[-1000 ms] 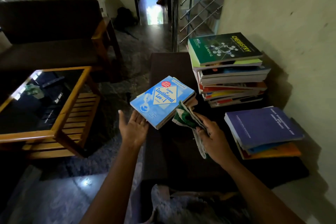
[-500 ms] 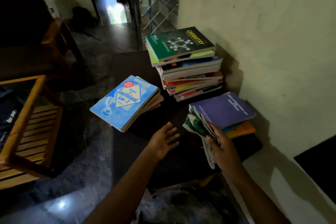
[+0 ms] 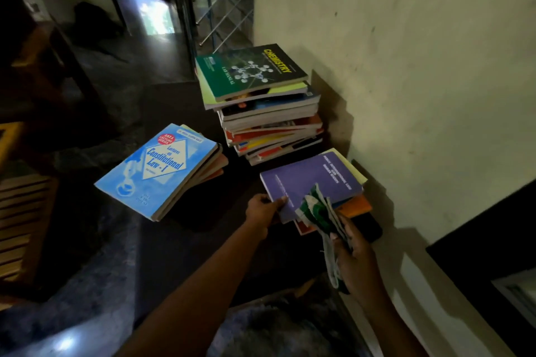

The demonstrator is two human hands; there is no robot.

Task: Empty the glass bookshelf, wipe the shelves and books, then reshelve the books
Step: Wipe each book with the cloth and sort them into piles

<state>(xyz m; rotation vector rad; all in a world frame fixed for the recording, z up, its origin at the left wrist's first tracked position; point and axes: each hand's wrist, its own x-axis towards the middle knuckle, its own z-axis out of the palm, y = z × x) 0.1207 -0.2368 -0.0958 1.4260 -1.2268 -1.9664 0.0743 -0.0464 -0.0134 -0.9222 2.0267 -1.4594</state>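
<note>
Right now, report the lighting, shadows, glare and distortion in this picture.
Head view: daylight glares off the far floor; the wall is well lit, and the tall book stack throws a hard shadow on it; the left side is almost black; the wide lens leans the stair railing; the purple book has a blurred title.

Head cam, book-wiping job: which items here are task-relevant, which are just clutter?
In the job:
- purple book, gripped at its corner by the left hand
- green-white cloth, held in the right hand
- blue Constitutional Law book
- tall stack, Chemistry manual on top

Lying about:
- stair railing
- slatted wooden table
</note>
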